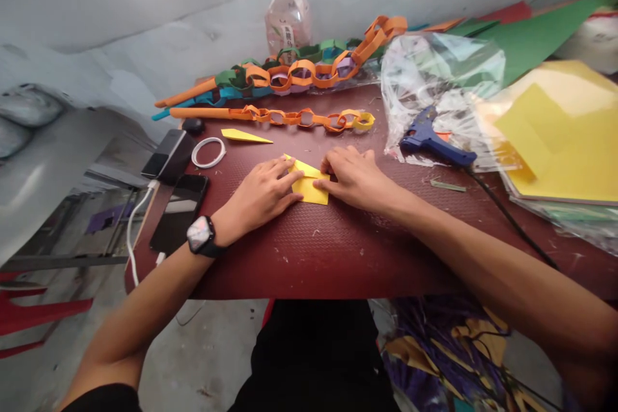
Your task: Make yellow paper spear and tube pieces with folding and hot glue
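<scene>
A small piece of yellow paper (311, 190) lies on the dark red tabletop between my hands, its upper part folded over in a slanting flap. My left hand (265, 190) rests on the paper's left side with fingers spread. At the right side, my right hand (355, 179) has thumb and curled fingers closed on the paper's edge. Farther left lies a narrow, pointed yellow folded paper (246, 136). Behind the hands stretches an orange paper chain (304, 118) that ends in a yellow link.
On the right lie a blue glue gun (437, 138) with its cord, a clear plastic bag (439, 71) and yellow paper sheets (570, 135). A phone (181, 209), white ring (208, 152) and white cable (135, 225) are at left. More chains and a bottle (287, 16) stand behind.
</scene>
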The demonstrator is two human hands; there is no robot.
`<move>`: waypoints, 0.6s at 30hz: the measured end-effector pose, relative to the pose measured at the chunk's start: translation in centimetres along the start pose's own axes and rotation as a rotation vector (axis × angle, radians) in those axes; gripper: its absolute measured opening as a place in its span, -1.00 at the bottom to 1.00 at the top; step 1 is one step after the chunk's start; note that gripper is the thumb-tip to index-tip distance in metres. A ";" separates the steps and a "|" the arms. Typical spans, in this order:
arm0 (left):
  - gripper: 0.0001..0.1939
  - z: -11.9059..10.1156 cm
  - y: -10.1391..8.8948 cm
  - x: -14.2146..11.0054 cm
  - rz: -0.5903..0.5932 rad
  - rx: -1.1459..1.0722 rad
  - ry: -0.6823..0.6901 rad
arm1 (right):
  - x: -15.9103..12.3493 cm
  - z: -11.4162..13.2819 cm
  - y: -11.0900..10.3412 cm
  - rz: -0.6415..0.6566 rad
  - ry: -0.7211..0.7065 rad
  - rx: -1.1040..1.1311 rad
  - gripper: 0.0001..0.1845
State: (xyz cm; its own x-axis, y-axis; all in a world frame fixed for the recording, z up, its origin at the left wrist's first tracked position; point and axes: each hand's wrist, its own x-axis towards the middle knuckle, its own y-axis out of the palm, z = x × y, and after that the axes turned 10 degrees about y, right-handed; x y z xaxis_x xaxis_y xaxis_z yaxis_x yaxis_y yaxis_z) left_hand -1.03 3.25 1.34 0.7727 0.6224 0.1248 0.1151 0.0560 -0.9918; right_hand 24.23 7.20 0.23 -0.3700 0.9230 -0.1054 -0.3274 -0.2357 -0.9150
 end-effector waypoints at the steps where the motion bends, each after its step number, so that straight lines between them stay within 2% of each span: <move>1: -0.56 0.0 0.4 0.0 -0.016 -0.014 -0.014 | 0.0 0.0 0.1 -0.013 0.004 -0.008 -0.77; 7: -0.59 -0.7 1.3 0.2 -0.051 -0.026 -0.080 | 0.2 0.1 0.2 -0.061 0.014 0.030 -0.80; 12: -0.49 -1.2 1.8 -0.1 -0.030 0.001 -0.090 | 0.5 0.4 0.5 -0.073 0.013 0.128 -0.86; 18: -0.49 -1.5 2.0 -0.2 -0.032 -0.017 -0.098 | 0.8 0.8 1.0 -0.091 0.052 0.047 -0.81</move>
State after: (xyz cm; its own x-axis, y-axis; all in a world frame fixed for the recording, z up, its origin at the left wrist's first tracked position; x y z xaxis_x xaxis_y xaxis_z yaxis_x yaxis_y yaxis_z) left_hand -0.01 2.09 -0.63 0.7036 0.6942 0.1518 0.1494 0.0643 -0.9867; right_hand 22.93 7.49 -0.47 -0.2917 0.9555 -0.0438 -0.3988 -0.1631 -0.9024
